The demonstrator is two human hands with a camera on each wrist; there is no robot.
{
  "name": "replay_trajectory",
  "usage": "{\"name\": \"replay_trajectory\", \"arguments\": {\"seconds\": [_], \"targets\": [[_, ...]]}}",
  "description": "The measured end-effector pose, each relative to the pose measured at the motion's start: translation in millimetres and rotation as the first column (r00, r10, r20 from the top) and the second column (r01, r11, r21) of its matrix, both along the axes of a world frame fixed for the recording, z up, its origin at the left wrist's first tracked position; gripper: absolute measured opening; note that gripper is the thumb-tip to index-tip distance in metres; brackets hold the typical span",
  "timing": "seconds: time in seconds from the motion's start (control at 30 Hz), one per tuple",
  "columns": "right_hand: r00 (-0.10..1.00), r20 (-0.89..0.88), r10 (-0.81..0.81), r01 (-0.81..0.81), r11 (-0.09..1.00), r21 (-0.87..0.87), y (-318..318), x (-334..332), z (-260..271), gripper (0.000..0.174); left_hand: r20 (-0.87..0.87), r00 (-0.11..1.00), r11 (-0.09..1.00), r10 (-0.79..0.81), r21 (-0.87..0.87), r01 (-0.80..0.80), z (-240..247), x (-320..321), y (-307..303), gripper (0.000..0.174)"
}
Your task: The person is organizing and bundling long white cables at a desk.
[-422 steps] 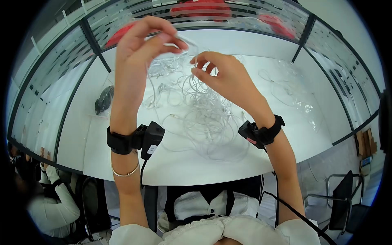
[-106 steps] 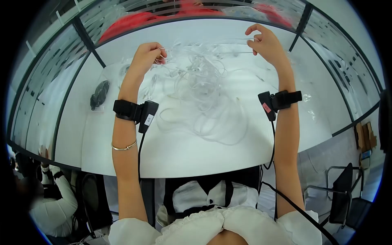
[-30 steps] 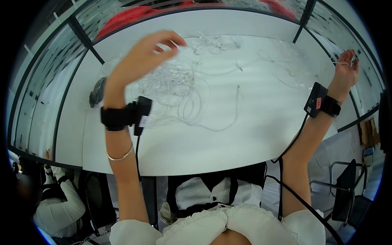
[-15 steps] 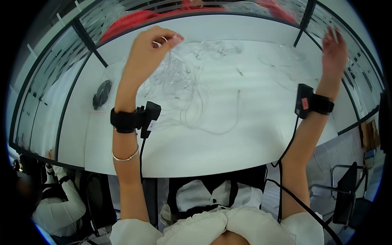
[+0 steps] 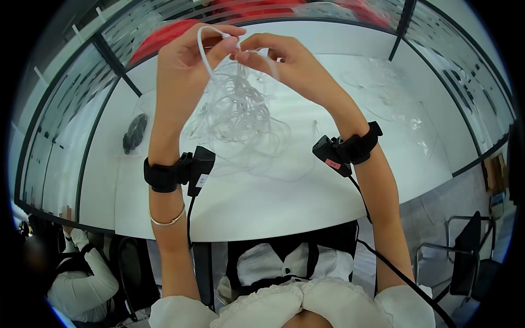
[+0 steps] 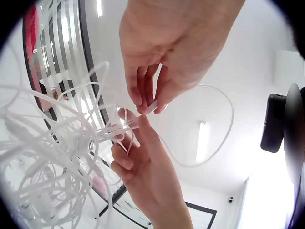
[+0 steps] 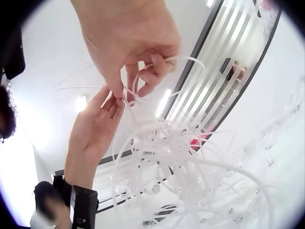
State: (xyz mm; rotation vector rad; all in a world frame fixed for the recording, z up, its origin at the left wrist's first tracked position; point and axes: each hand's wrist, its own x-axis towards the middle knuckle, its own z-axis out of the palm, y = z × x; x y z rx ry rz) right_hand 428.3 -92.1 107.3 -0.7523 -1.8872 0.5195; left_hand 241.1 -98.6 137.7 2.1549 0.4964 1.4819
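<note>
A white cable loops up beside the left hand, whose thumb and fingertips pinch it near a small white connector. The right hand meets it fingertip to fingertip, pinching cable too, with strands running between its fingers in the right wrist view. Under both hands a large tangle of white cables hangs or lies; how much of it is lifted I cannot tell. The exact point where the fingertips meet is partly hidden in the head view.
A dark bundle in clear plastic lies at the table's left. Clear bags and thin cable spread at the right. A loose connector end lies near the right wrist. Low partitions surround the white table; another person sits at lower left.
From far right, my right hand has come back to the middle and meets my left hand. A cable loop now arches over the left fingers, and the tangle sits closer beneath both hands.
</note>
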Motion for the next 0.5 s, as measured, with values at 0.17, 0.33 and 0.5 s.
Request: {"name": "replay_trajectory", "arguments": {"seconds": [0.17,0.33,0.5], "targets": [[0.998,-0.057,-0.027,0.034,0.992,0.120,5.0,3.5,-1.4,0.029,-0.008,0.998,0.998,-0.058,0.035,0.058,-7.3,3.6,7.4,0.037],[0.983,-0.166,-0.077,0.101,0.984,0.145,11.0,13.8,1.9,0.023,-0.060,0.995,0.993,-0.085,-0.083,0.080,-21.6,8.7,13.9,0.042],[0.964,-0.260,-0.061,0.118,0.971,0.210,21.5,20.4,0.7,0.018,-0.277,0.961,0.979,0.004,-0.197,-0.061,-34.6,8.7,23.7,0.028]]}}
